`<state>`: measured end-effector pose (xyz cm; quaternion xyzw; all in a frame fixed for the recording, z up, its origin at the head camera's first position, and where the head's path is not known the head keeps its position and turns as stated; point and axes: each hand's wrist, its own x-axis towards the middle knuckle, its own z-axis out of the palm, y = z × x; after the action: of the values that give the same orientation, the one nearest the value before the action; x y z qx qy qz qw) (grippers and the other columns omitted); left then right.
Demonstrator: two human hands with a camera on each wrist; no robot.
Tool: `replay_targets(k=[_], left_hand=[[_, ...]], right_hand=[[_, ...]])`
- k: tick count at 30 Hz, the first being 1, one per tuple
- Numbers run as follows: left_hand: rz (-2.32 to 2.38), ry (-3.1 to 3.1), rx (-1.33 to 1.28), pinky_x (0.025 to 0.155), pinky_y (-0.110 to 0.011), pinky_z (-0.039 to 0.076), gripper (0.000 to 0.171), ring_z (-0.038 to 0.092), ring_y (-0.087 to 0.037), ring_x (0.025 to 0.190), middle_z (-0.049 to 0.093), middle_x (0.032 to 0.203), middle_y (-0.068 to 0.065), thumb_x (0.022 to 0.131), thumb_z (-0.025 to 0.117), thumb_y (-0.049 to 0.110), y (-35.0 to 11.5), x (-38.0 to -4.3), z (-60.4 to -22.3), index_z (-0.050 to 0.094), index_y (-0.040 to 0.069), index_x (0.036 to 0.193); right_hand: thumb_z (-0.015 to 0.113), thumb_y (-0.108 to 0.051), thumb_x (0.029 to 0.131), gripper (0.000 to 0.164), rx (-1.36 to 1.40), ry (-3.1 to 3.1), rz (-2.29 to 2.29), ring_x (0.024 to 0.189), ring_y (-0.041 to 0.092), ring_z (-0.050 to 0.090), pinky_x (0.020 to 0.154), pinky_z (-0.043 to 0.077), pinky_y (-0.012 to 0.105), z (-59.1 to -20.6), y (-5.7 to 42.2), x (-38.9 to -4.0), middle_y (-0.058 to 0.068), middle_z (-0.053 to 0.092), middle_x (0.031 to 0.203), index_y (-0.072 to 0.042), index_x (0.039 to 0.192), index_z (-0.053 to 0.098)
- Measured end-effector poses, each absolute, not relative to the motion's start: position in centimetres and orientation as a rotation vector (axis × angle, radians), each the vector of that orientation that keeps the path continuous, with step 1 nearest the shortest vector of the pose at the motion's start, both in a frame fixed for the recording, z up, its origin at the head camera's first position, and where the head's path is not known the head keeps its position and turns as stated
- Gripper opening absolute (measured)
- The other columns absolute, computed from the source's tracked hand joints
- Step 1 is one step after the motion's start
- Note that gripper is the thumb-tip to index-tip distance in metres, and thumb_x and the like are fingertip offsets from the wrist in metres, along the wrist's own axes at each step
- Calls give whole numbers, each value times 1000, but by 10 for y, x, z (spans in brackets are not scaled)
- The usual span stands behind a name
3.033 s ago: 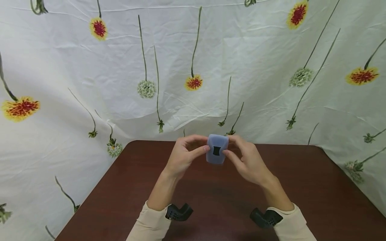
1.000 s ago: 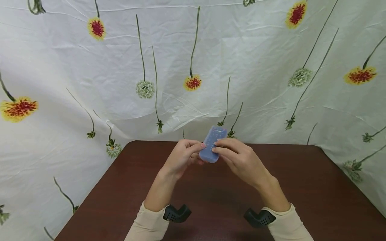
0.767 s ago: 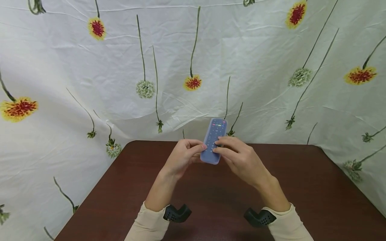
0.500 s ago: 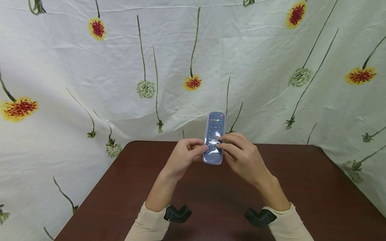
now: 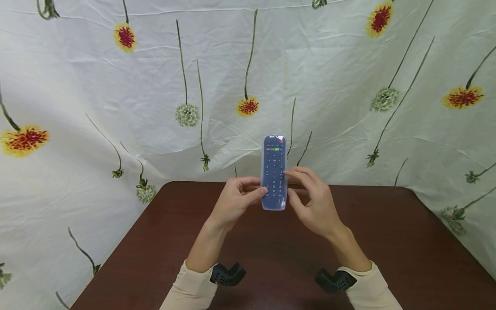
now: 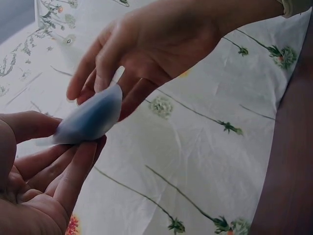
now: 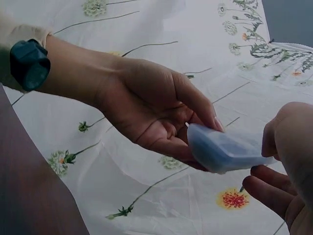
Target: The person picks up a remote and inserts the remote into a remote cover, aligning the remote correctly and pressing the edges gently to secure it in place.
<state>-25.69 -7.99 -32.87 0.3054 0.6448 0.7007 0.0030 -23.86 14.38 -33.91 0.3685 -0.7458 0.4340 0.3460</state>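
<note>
A dark remote control (image 5: 274, 168) in a translucent bluish cover stands nearly upright above the table, its button side facing the head camera. My left hand (image 5: 232, 200) pinches its lower left edge, thumb on the front and fingers behind. On the other side, my right hand (image 5: 315, 200) has its fingertips at the right edge, with the thumb just beside it. Seen edge-on, the remote control (image 6: 93, 117) is blurred in the left wrist view, between the left fingers and the right hand (image 6: 156, 44). The right wrist view shows the remote control (image 7: 225, 149) still in the left hand (image 7: 151, 103).
Below the hands lies a dark reddish-brown table (image 5: 271, 258) with rounded far corners. A white cloth (image 5: 155, 86) printed with flowers hangs behind it. Black wrist devices (image 5: 228, 275) sit on both light sleeves.
The remote control showed its back with a dark patch, then was turned button side forward and tipped upright. The right fingers moved from its front to its right edge; the left hand kept its grip lately.
</note>
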Motion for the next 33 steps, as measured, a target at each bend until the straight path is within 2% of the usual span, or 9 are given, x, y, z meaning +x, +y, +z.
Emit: replay_targets(k=[3,8,11,15,21,28,33], left_hand=[[2202,2021,977,83,-39,60,27,75,-23,91,73,108,-25,98,64,-5,-79,-257,-330,66,-18,121],[2169,2031,1028,86,-38,59,27,74,-25,93,73,110,-24,98,66,-4,-76,-256,-330,67,-16,122],[2111,2071,1064,87,-38,59,26,74,-27,94,73,112,-22,99,65,-3,-75,-256,-331,67,-14,123],[2060,2104,1088,87,-37,58,27,74,-28,97,73,114,-20,100,65,-1,-74,-256,-331,68,-12,125],[2045,2116,1077,88,-36,58,27,73,-28,97,73,114,-18,99,67,-1,-76,-254,-332,69,-10,124],[2043,2119,1070,88,-38,58,28,74,-29,96,73,115,-17,99,68,1,-78,-255,-332,69,-9,125],[2040,2138,1069,88,-38,58,28,74,-29,96,74,115,-17,99,68,1,-77,-256,-332,69,-8,126]], right_hand=[[60,16,94,56,906,-1922,1457,111,32,68,81,60,32,-337,141,-235,17,54,127,3,148,49],[61,7,101,60,751,-1951,1763,109,31,67,86,58,30,-333,140,-233,19,51,124,1,156,38],[64,3,101,60,714,-2002,1766,107,32,68,87,56,26,-332,140,-233,22,59,121,2,155,40],[66,3,99,56,724,-2017,1738,105,36,68,87,56,27,-332,142,-233,21,64,119,1,152,46],[69,6,96,55,764,-1997,1738,101,32,67,84,58,32,-334,142,-233,17,64,116,-4,148,52],[69,10,95,53,790,-1968,1740,99,30,69,84,59,32,-334,141,-233,17,64,114,0,144,53],[69,10,94,54,818,-1955,1732,98,31,69,83,59,33,-334,142,-233,16,64,114,-1,145,54]])
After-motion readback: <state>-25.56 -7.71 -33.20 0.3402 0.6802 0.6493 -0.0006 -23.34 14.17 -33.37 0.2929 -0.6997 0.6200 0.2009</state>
